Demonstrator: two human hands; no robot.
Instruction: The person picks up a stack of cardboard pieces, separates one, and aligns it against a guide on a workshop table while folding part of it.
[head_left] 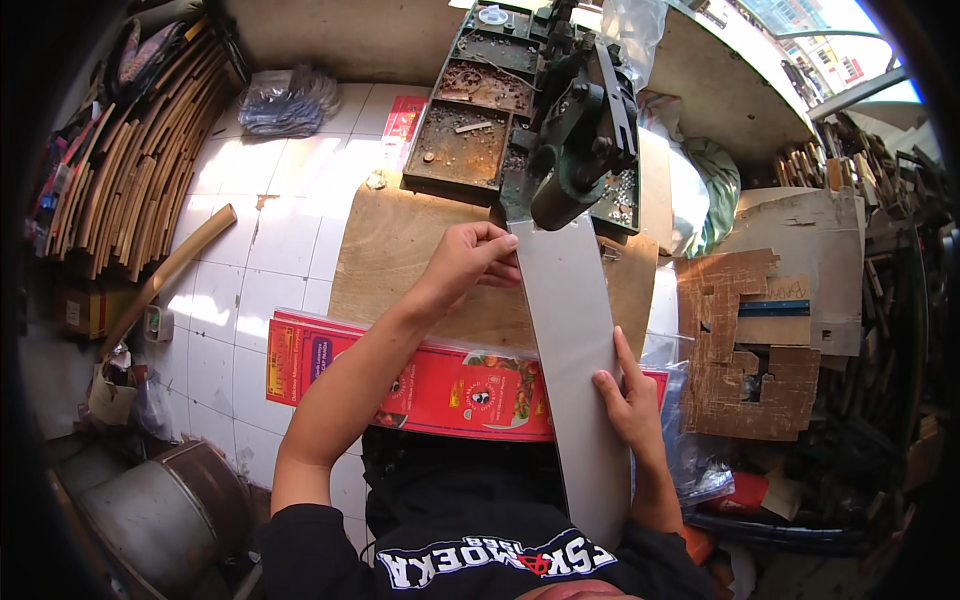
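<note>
Grey strip (570,310) held level, guide it squarely under the press (575,150) (mind your thumb), your left hand (465,262) pinching one edge, your right hand (634,405) gripping the other.

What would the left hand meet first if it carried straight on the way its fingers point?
The grey panel: the left hand points rightward at its near-left edge, close to the press. They look to be touching already, though depth there is hard to judge.
</note>
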